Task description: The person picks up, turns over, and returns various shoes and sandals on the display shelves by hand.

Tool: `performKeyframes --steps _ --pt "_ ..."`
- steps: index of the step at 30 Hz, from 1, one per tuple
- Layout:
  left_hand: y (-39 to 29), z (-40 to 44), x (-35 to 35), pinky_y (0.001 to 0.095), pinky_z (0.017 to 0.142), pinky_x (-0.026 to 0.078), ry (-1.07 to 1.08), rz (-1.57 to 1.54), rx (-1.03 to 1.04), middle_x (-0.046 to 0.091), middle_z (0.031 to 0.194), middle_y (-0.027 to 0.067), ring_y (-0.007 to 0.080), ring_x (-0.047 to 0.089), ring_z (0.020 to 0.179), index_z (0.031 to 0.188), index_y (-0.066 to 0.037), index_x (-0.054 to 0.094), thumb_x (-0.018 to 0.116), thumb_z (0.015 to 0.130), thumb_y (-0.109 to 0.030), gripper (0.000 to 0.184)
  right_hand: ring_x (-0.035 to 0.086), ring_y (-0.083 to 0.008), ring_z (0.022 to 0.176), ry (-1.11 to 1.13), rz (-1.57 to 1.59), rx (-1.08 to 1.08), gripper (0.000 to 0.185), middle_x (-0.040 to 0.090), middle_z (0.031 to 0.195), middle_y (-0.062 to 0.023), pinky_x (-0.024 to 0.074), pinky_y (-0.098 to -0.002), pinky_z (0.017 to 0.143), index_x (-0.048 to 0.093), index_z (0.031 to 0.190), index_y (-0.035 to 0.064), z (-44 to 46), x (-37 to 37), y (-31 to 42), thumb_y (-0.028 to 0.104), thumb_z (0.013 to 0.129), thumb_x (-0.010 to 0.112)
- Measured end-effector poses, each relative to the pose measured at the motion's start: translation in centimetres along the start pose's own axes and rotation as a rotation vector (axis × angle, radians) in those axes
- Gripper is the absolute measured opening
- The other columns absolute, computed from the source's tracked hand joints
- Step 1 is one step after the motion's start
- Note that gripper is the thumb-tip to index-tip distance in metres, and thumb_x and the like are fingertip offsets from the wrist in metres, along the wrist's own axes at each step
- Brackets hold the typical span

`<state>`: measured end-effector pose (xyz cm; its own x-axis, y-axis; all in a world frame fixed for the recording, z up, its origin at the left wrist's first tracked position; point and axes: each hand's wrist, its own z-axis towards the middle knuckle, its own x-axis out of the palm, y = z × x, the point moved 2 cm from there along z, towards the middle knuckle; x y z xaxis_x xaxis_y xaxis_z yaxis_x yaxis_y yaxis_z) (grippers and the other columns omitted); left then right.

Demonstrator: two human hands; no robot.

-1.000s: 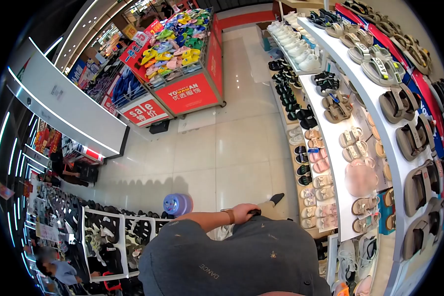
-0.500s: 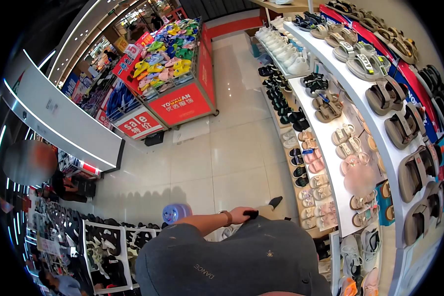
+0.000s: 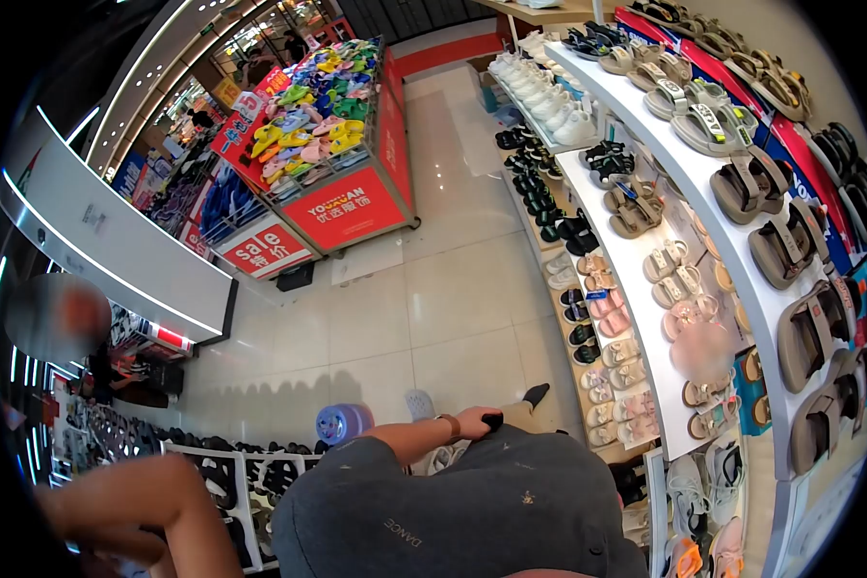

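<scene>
My left hand (image 3: 474, 422) rests low in the middle of the view, near my lap, with a band on its wrist. Its fingers are curled around a small black thing (image 3: 492, 421) whose kind I cannot make out. My right hand is out of view. Below the left arm is my dark grey shirt (image 3: 453, 511) with small prints. Beyond the hand, a foot in a black sock (image 3: 537, 394) sticks out from a beige trouser leg. Left of the hand stand a blue round stool-like thing (image 3: 345, 422) and a pale perforated slipper (image 3: 419, 405). Whitish shoes show partly under the forearm.
Shelves of sandals (image 3: 636, 207) and white sneakers (image 3: 573, 125) rise on the right. Ahead stands a red bin of colourful slippers (image 3: 318, 135). Shoe racks (image 3: 250, 482) line the lower left. Another person's bent bare limb (image 3: 154, 511) is close at bottom left.
A bare bent limb of another person has come in at bottom left. The pale slipper now shows beside the blue stool-like thing. My left hand stays nearly where it was.
</scene>
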<state>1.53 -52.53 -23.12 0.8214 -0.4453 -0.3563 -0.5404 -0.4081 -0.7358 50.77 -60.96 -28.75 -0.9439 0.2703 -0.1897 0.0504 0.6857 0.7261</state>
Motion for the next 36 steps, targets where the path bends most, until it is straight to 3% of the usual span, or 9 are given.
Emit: performKeyframes --steps 4,7,9,11,13,15,19,25,36 --pt "-2.9 -0.6 -3.4 0.0378 0.080 0.064 0.201 -0.408 -0.189 0.068 0.119 0.0159 0.0295 0.071 0.102 0.123 -0.005 0.070 0.051 0.077 0.012 0.053 0.061 -0.0226 0.099 0.076 -0.103 -0.023 0.056 0.067 0.114 -0.0102 0.0494 -0.0352 0.087 0.063 0.126 0.0046 1.7 -0.2 -2.9 0.053 0.100 0.057" --pt "-5.7 0.5 -7.5 0.0417 0.084 0.065 0.366 -0.315 -0.382 0.066 0.115 0.0229 0.0350 0.071 0.101 0.126 0.003 0.062 0.049 0.079 0.017 0.052 0.063 -0.0222 0.097 0.122 -0.129 -0.077 0.055 0.069 0.112 -0.0102 0.0505 -0.0349 0.086 0.065 0.125 0.0041 2.5 0.2 -4.7 0.052 0.100 0.057" --pt "-6.6 2.4 -9.9 0.0435 0.080 0.066 0.351 -0.248 -0.443 0.066 0.114 0.0258 0.0373 0.073 0.094 0.123 0.004 0.062 0.048 0.077 0.018 0.050 0.057 -0.0157 0.076 0.048 0.014 -0.120 0.040 0.066 0.086 -0.0029 0.0465 -0.0315 0.070 0.068 0.104 0.0033 0.1 1.7 -1.9 0.043 0.101 0.060" --pt "-7.4 4.7 -12.2 0.0435 0.080 0.066 0.332 -0.049 -0.187 0.067 0.113 0.0248 0.0359 0.073 0.094 0.122 0.003 0.063 0.054 0.077 0.015 0.048 0.050 -0.0095 0.066 0.086 0.118 -0.194 0.033 0.061 0.073 0.0017 0.0418 -0.0272 0.061 0.068 0.092 0.0027 -0.5 3.3 1.7 0.034 0.101 0.062" --pt "-10.6 5.9 -13.5 0.0437 0.087 0.063 0.204 -0.366 -0.101 0.066 0.116 0.0215 0.0346 0.072 0.099 0.123 0.000 0.062 0.061 0.078 0.015 0.048 0.045 -0.0048 0.064 0.151 0.072 -0.250 0.027 0.053 0.071 0.0047 0.0359 -0.0218 0.058 0.064 0.087 0.0037 -3.0 4.6 6.5 0.027 0.101 0.063" --pt "-17.1 4.6 -14.0 0.0449 0.089 0.062 0.170 -0.718 -0.021 0.065 0.117 0.0228 0.0374 0.072 0.098 0.136 -0.001 0.050 0.064 0.084 0.011 0.055 0.051 -0.0071 0.069 0.224 -0.042 -0.297 0.028 0.061 0.079 0.0016 0.0418 -0.0237 0.062 0.070 0.105 0.0001 -4.8 5.7 10.9 0.027 0.100 0.065" --pt "-26.5 1.7 -12.6 0.0402 0.078 0.064 0.126 -0.760 0.250 0.066 0.114 0.0224 0.0349 0.074 0.092 0.136 0.003 0.047 0.060 0.093 0.007 0.045 0.064 -0.0163 0.109 0.406 0.129 -0.365 0.044 0.068 0.118 -0.0092 0.0509 -0.0314 0.097 0.056 0.136 0.0017 -7.5 8.2 19.6 0.027 0.101 0.064" --pt "-32.8 -1.4 -9.1 0.0355 0.073 0.064 0.236 -0.621 0.356 0.068 0.110 0.0204 0.0306 0.075 0.087 0.134 0.003 0.049 0.059 0.095 0.005 0.040 0.058 -0.0205 0.122 0.577 0.276 -0.696 0.052 0.062 0.131 -0.0152 0.0486 -0.0365 0.103 0.040 0.153 0.0056 -12.1 10.8 32.0 0.014 0.104 0.057" --pt "-36.3 -6.0 -6.7 0.0342 0.084 0.062 0.134 -0.351 0.694 0.066 0.119 0.0176 0.0238 0.072 0.097 0.142 0.003 0.047 0.055 0.097 0.008 0.047 0.072 -0.0157 0.089 0.674 0.348 -0.637 0.031 0.071 0.108 -0.0105 0.0614 -0.0283 0.080 0.063 0.131 0.0005 -14.3 11.8 37.4 0.010 0.101 0.062"
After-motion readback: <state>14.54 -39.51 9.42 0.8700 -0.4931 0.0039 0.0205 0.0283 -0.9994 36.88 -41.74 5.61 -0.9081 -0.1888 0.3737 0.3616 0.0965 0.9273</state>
